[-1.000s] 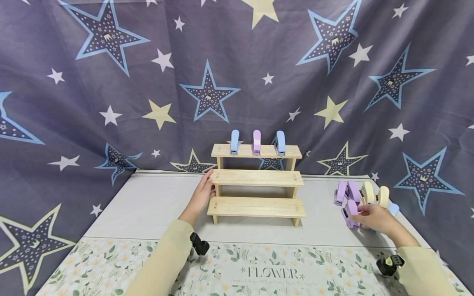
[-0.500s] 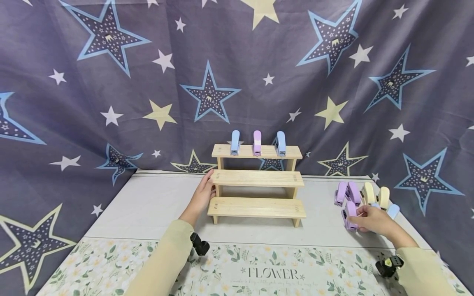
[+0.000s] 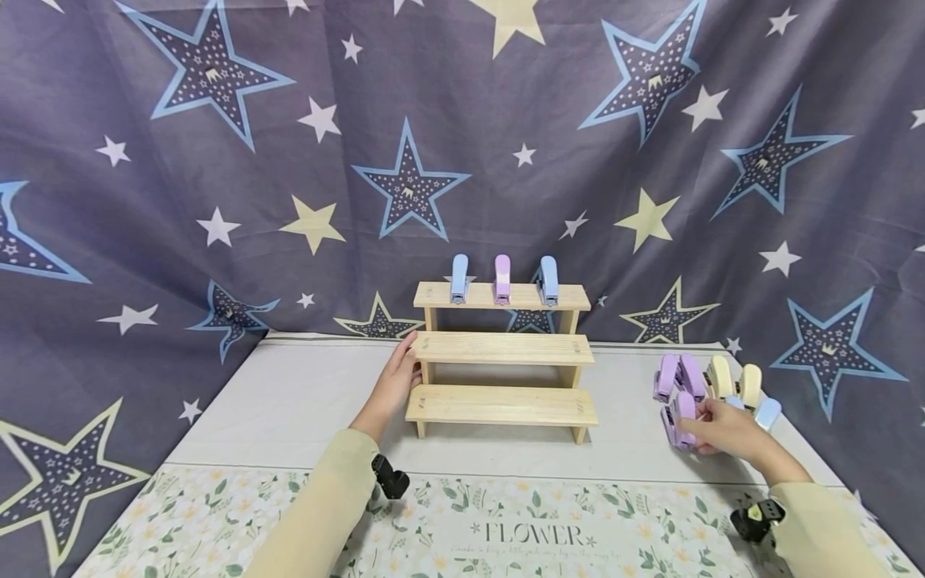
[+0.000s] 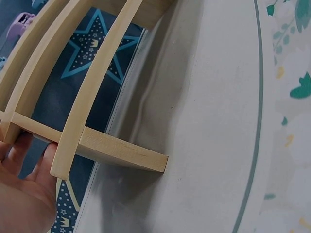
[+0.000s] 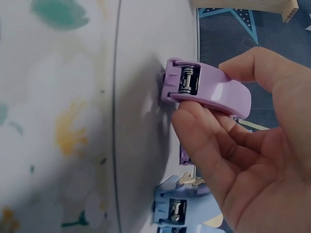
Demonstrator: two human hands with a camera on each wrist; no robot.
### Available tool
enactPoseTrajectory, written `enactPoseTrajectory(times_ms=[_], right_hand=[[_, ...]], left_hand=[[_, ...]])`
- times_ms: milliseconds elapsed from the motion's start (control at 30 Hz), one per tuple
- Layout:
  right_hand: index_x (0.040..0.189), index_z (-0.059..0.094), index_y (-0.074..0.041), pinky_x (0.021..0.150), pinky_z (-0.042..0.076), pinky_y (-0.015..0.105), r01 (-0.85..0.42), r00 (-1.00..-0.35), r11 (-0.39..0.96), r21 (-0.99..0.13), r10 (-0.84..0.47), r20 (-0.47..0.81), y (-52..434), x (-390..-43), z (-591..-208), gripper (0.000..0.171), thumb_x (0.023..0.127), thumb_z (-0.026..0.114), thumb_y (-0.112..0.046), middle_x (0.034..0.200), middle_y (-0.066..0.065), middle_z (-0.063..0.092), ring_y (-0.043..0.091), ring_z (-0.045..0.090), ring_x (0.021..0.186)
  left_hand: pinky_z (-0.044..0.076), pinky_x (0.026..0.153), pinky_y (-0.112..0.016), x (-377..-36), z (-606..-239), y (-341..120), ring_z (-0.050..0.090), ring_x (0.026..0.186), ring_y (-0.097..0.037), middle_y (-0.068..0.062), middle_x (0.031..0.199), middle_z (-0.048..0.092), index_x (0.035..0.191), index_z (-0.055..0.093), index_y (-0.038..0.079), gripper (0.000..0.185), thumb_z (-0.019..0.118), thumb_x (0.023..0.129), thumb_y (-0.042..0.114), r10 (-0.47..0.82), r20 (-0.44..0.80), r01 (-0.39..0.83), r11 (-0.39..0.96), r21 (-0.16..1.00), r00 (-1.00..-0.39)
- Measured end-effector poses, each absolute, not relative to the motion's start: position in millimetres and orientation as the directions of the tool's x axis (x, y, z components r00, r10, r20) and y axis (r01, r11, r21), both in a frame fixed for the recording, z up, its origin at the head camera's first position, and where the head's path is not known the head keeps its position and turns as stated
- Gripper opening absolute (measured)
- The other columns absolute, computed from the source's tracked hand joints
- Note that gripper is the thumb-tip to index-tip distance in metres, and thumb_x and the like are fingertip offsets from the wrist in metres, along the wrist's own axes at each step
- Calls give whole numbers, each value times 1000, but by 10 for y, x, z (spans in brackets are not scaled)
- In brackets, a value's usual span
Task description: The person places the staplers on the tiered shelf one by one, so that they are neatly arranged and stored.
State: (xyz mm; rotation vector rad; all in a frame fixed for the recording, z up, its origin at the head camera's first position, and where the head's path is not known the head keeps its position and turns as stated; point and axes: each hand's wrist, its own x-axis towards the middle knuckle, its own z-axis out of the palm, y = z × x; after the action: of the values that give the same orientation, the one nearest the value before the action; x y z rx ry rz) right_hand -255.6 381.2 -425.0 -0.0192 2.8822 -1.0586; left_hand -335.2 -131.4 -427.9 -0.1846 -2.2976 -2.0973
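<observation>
A three-step wooden rack (image 3: 500, 347) stands mid-table; its top step carries two blue staplers (image 3: 458, 278) and a purple one (image 3: 502, 279). My left hand (image 3: 400, 377) rests against the rack's left end (image 4: 73, 141), fingers fairly straight along the wood. At the right, my right hand (image 3: 715, 425) pinches a purple stapler (image 3: 680, 420) between thumb and fingers; the right wrist view shows this purple stapler (image 5: 209, 90) just off the cloth.
Behind the right hand lie more staplers: purple (image 3: 675, 376), cream (image 3: 733, 379) and blue (image 3: 766, 413); another blue one (image 5: 177, 206) shows below my palm. A white cloth with a floral border (image 3: 506, 530) covers the table. A star-print drape (image 3: 217, 160) hangs behind.
The right hand has closed round the purple stapler and drawn it slightly left and up from the pile. The left hand has stayed on the rack.
</observation>
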Motion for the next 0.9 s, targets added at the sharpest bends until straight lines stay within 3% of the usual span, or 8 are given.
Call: enactPoseTrajectory(times_ms=[600,900], right_hand=[[107,53,5,61,58,28,-151,-988,792,-592,-103,114,3410,-2571,-3773,34,95,61,-26,85,6,59,15,67,68],[116,55,7,60,59,26,-226,-972,753,-617,-135,191,3013,-2632,-3520,37,92,63,-19,86,7,61,15,66,69]], left_hand=[[34,116,-49,-3338,-4276,-1314,36,141,-43,-24,159,26,161,21,17,50,25,112,23,59,100,106,102,989,-993],[32,116,-52,-3189,-4061,-1299,32,141,-46,-28,159,23,161,18,8,50,25,111,16,93,81,88,81,993,-992]])
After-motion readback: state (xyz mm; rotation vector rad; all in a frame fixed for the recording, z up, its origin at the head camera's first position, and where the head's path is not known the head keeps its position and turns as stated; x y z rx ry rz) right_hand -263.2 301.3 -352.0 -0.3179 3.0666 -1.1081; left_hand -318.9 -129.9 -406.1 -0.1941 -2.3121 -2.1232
